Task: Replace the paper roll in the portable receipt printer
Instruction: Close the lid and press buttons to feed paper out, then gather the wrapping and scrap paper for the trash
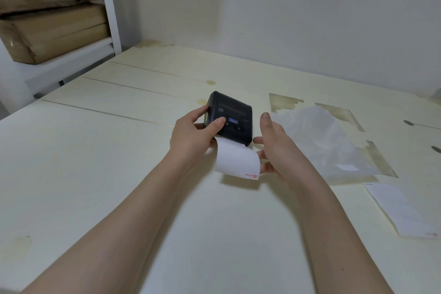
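Note:
A black portable receipt printer (pixel 232 116) with a small lit display is held a little above the pale table (pixel 95 174). My left hand (pixel 193 137) grips its left side, thumb resting on the top face near the display. A strip of white paper (pixel 236 160) with red print at its end curls out of the printer's near edge. My right hand (pixel 274 148) is beside the printer's right side, fingers spread; its lower fingers touch the paper's right edge from beneath.
A crumpled clear plastic bag (pixel 327 143) lies right of the printer. A loose white receipt strip (pixel 401 210) lies at the right edge. Cardboard boxes (pixel 52 26) sit on a white shelf (pixel 112 7) at the far left. A white wall stands behind the table.

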### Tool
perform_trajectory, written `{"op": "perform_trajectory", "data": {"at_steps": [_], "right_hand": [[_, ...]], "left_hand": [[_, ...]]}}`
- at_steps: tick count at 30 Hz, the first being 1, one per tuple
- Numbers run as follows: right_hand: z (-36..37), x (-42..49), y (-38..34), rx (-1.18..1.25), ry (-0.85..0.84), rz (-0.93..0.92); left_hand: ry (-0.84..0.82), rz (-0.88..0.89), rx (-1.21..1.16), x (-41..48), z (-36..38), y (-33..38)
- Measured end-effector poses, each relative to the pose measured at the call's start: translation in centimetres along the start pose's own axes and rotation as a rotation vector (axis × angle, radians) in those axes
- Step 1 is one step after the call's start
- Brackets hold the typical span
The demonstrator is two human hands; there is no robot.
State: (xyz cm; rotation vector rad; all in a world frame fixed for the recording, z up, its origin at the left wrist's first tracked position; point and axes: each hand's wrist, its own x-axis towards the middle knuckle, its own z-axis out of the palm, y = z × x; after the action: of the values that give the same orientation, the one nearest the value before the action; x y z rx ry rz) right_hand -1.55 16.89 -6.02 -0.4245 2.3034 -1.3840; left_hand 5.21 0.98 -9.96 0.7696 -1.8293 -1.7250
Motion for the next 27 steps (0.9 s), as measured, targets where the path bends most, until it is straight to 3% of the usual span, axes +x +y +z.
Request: {"op": "perform_trajectory", "data": {"at_steps": [6, 11, 14, 18, 20, 22, 27], "right_hand": [[0.0, 0.0, -0.1, -0.030, 0.018, -0.014], [-0.2, -0.7, -0.3, -0.010, 0.086, -0.142], [-1.4, -0.9, 0.5, 0.040, 0.227, -0.267], [-5.7, -2.1, 2.9, 0.048, 0.574, -0.320], [-8.6, -2.7, 4.6, -0.051, 0.758, -0.221], [-11.4, -3.0, 6.5, -0.207, 0.850, -0.059], [-14.8, -4.0, 9.4, -0.668, 0.703, 0.399]], "left_hand": [[0.081, 0.135, 0.352, -0.8, 0.3, 0.5], [0.052, 0.104, 0.408, -0.6, -0.6, 0.3], [0.097, 0.131, 0.444, -0.5, -0.6, 0.1], [0.306, 0.211, 0.407, -1.1, -0.6, 1.1], [0.364, 0.318, 0.462, -2.1, 0.8, 2.2], [0.316, 0.455, 0.514, -3.2, 3.3, 3.2], [0.001, 0.600, 0.645, -6.1, 11.1, 4.1]]}}
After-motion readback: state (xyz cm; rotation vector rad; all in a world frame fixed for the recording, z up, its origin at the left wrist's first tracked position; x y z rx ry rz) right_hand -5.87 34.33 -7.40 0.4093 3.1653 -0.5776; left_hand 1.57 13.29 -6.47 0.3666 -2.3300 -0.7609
